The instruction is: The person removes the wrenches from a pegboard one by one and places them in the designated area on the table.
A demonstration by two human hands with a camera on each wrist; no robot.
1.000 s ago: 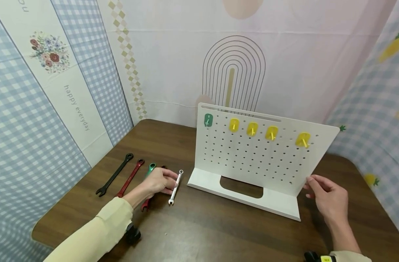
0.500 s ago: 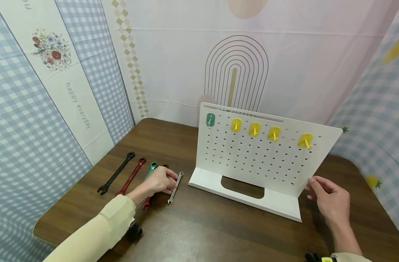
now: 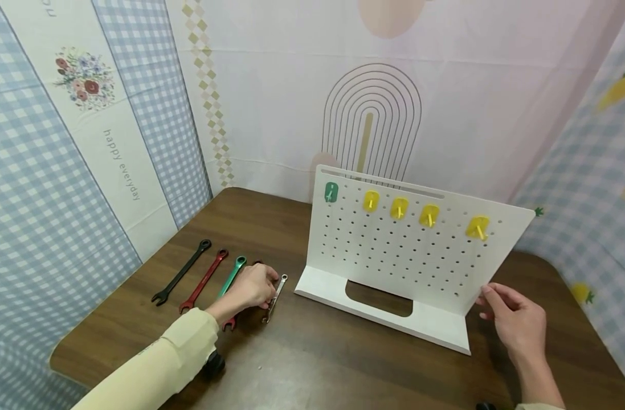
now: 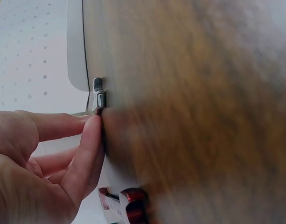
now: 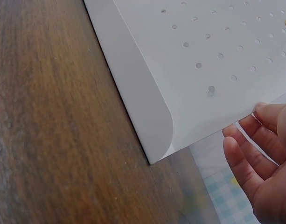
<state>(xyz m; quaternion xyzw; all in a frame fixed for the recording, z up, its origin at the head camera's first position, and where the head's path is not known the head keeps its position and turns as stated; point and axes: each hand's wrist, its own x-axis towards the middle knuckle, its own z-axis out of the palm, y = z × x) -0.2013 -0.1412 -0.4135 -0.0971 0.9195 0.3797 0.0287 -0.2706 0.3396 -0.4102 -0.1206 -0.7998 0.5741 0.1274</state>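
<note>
My left hand (image 3: 256, 285) reaches down at the table, its thumb and fingertips pinching a small silver combination wrench (image 3: 277, 296). In the left wrist view one end of that wrench (image 4: 99, 88) pokes out past the fingertips, close against the wood; the fingers hide its middle. At the right side, my right hand (image 3: 517, 316) pinches the edge of a white pegboard stand (image 3: 394, 245) between thumb and fingers. The right wrist view has the thumb of this hand (image 5: 268, 158) at the board's edge, the other fingers behind and below it.
Left of the silver wrench lie a black wrench (image 3: 181, 274), a red wrench (image 3: 204, 280), a green wrench (image 3: 232, 275) and another red one (image 3: 230, 324), partly covered by the left hand. The pegboard bears a green hook (image 3: 331, 192) and several yellow hooks (image 3: 399, 208). Curtains surround the table.
The silver wrench sits slightly lower now, and my left fingers cover more of it. The right hand keeps its place at the board's edge. The head view has shifted a little.
</note>
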